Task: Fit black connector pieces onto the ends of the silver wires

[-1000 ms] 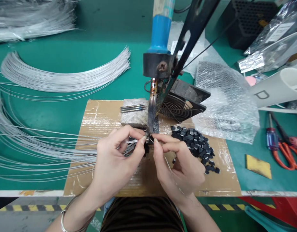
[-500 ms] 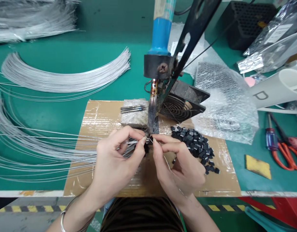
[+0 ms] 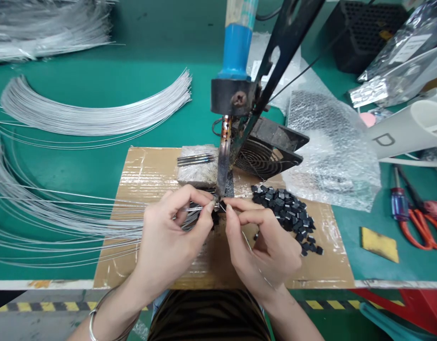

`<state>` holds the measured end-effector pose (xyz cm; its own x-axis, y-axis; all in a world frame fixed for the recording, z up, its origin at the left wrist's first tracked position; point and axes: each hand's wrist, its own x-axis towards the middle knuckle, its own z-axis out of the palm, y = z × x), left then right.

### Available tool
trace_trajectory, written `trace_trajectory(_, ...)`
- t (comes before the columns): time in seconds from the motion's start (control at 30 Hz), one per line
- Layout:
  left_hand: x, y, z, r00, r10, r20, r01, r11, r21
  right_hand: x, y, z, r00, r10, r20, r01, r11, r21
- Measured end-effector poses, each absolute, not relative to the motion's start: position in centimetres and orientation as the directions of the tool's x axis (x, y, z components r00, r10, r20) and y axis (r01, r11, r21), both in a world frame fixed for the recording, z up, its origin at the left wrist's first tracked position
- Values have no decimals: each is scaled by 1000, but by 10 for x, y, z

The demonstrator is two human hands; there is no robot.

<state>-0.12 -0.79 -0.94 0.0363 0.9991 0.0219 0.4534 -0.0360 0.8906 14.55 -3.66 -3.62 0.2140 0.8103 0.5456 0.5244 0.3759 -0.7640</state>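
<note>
Under the tip of the mounted soldering iron (image 3: 223,166), my two hands meet, their fingertips nearly touching. My left hand (image 3: 174,239) pinches the end of a thin white cable (image 3: 193,208) between thumb and index finger, close beside the iron's tip. Finger and thumb of my right hand (image 3: 264,244) are closed on thin solder wire (image 3: 247,240), which trails across the palm toward the wrist. The small joint between the fingertips is mostly hidden. More white cables (image 3: 122,228) run leftward from behind my left hand. Small black pieces (image 3: 289,213) lie heaped beyond my right hand.
Brown cardboard (image 3: 129,175) covers the middle of the green table. A wrapped block (image 3: 197,175) carries metal rods. Behind the iron stands a black fan (image 3: 268,147). To the right are bubble wrap (image 3: 328,142), a yellow sponge (image 3: 379,244) and orange-handled scissors (image 3: 419,232). A cable bundle (image 3: 97,118) lies left.
Almost nothing differs. Both hands keep their pinches under the iron's tip, with only a very slight shift of the right fingers.
</note>
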Motion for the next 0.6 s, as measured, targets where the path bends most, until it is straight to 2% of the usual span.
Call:
trace_trajectory(0.4, -10, -18, -12, 51, 999, -14, 461, -11, 887, 147, -43, -40, 257, 902, 347, 301, 267, -915)
trace_trajectory(0.5, -12, -19, -14, 49, 999, -24, 468, -1, 884, 154, -45, -40, 364, 884, 294, 294, 190, -937)
trace_trajectory(0.6, -15, -20, -15, 46, 999, 7, 488, -29, 873, 170, -44, -39, 481, 861, 164, 141, 109, -984)
